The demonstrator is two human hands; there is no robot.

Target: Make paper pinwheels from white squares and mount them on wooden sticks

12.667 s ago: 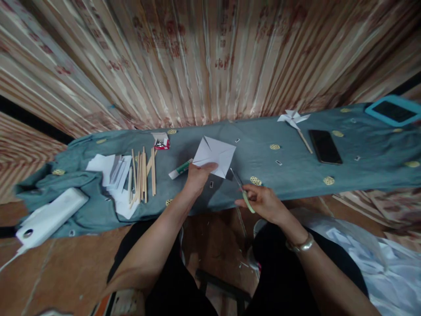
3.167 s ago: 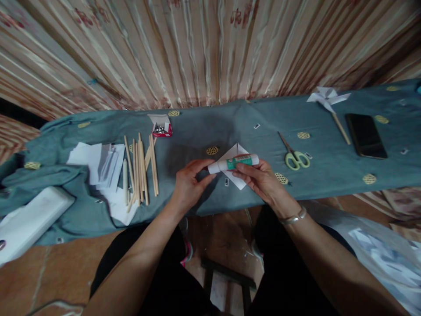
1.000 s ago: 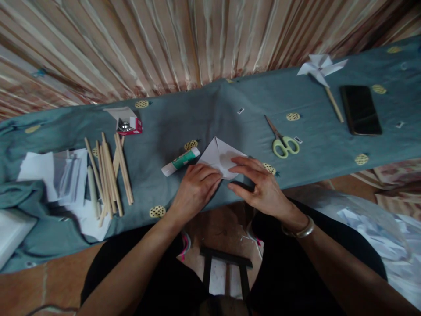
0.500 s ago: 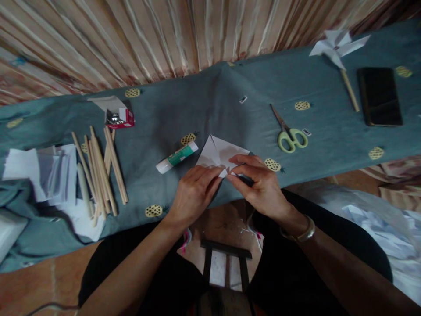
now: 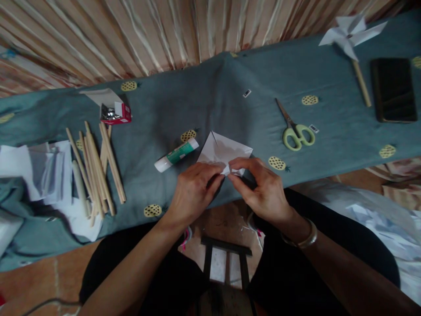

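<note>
A square sheet of white paper [image 5: 223, 147], slit in from its corners, lies at the table's front edge. My left hand [image 5: 195, 186] pinches a corner of it near the middle of its lower side. Facing it, my right hand [image 5: 259, 184] grips the paper between thumb and forefinger, a bracelet on its wrist. The fingertips almost meet and partly hide the folded tips. Just left of the paper lies a glue stick [image 5: 176, 154] with a green label. Green-handled scissors [image 5: 294, 131] rest to the right, apart from both hands.
Several wooden sticks [image 5: 95, 171] lie at left beside white paper pieces [image 5: 49, 175]. Behind them stands an open red box [image 5: 115, 113] of shiny metal bits. A paper pinwheel [image 5: 351, 37] on a stick and a black phone [image 5: 393, 90] are at far right.
My right fingers have closed in on the paper's folded tip and lie lower on the sheet, showing more of its upper right. The view has shifted slightly.
</note>
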